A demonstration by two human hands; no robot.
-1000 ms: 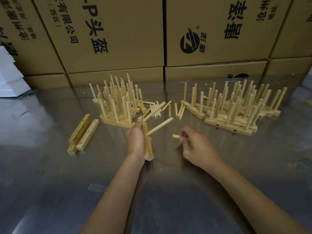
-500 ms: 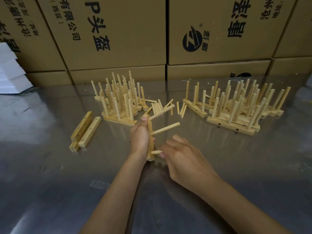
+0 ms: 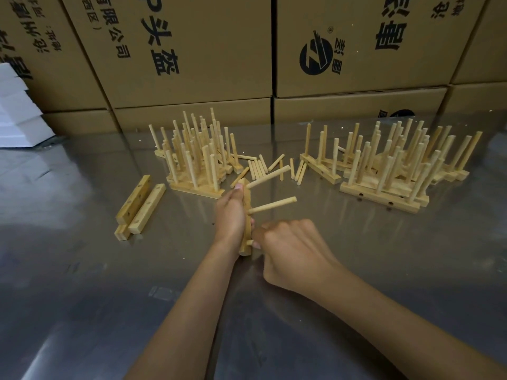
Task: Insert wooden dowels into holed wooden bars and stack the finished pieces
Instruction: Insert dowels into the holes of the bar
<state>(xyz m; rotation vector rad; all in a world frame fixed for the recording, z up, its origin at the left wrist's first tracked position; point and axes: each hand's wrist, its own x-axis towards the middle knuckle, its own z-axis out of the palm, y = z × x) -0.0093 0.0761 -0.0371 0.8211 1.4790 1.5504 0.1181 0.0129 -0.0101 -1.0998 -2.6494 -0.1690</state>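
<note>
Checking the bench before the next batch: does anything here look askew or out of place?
Mostly tidy. The loose dowels lie scattered at odd angles between the two stacks, and one finished piece sits skewed beside the right stack rather than on it. The bar in the hands looks fine.

Only two bare forearms and two hands of the person are in view. No sleeve covers either forearm up to the lower edge of the frame. The left hand (image 3: 231,215) carries no glove, no ring and no bracelet, and its wrist has no watch or band. The right hand (image 3: 292,249) is the same: bare, without a ring on the parts that show. One short, unpainted nail shows on the left thumb.
</note>
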